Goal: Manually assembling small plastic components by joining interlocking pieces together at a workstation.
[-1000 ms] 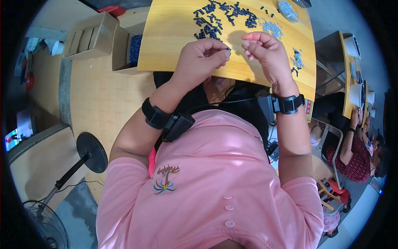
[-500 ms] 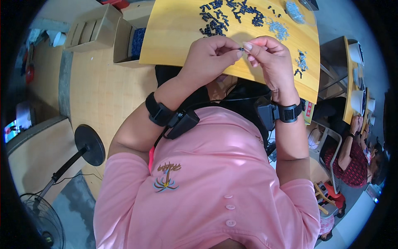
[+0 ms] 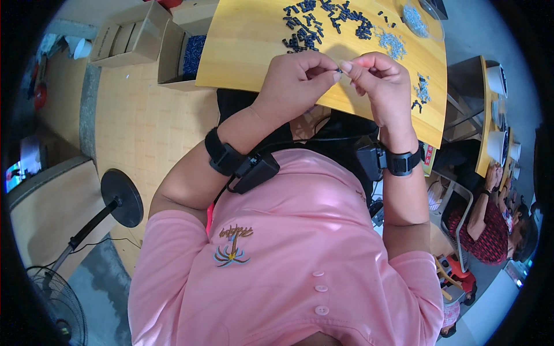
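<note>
Over the near edge of the yellow tabletop, my two hands meet fingertip to fingertip. My left hand pinches a tiny dark part between thumb and forefinger. Thumb and forefinger of my right hand are pressed together right beside it; whatever they grip is too small to make out. Beyond my hands lie many small black parts, spread in clusters. To their right is a loose heap of small silvery pieces. A smaller mix of silvery and black pieces lies right of my right hand.
A clear round tub of silvery pieces stands at the far right corner. Open cardboard boxes stand left of the table, one holding dark blue pieces. A fan is at lower left. People sit at another bench on the right.
Both hands stay pinched together over the table edge, with only slight finger movement. The dark part shows a little less between the fingertips. The whole view has shifted slightly.
</note>
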`<state>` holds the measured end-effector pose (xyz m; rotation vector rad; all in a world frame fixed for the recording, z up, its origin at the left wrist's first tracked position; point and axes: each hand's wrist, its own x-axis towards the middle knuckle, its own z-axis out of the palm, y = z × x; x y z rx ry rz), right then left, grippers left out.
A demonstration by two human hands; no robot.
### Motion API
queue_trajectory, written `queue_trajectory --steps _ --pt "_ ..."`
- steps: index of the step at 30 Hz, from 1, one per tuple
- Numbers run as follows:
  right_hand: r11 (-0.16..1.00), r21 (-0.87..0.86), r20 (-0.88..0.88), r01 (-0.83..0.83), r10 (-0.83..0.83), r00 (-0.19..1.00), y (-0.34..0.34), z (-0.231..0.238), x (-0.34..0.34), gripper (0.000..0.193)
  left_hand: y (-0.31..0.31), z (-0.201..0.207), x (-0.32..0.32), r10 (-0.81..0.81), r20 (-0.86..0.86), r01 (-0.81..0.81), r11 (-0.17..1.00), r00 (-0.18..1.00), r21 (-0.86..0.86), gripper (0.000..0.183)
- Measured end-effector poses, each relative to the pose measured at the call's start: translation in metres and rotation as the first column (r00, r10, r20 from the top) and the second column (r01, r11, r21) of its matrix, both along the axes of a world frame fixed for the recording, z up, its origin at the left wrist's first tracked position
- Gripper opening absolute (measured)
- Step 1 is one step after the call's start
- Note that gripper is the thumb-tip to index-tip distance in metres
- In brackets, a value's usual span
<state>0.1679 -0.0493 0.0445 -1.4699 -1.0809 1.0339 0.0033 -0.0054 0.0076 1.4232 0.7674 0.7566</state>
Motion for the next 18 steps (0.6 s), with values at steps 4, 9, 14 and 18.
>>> queue_trajectory --steps 4,9,14,18 --pt "1.000 0.008 -0.037 0.017 -0.016 0.999 0.000 0.004 -0.007 0.008 -0.002 0.003 0.001 0.051 -0.038 -0.046 0.991 0.998 0.123 0.018" --pt "0.998 0.026 -0.090 0.060 -0.058 0.994 -0.001 0.002 -0.013 0.007 -0.002 0.001 0.002 0.080 -0.036 -0.073 0.984 0.996 0.163 0.016" --pt "0.996 0.038 -0.136 0.076 -0.070 0.988 -0.001 0.004 -0.013 0.007 -0.002 0.003 0.006 0.161 0.058 -0.169 0.968 0.985 0.183 0.015" --pt "0.997 0.031 -0.099 0.077 -0.074 0.992 -0.001 0.005 -0.013 0.007 -0.003 0.003 0.005 0.168 0.064 -0.177 0.969 0.984 0.175 0.014"
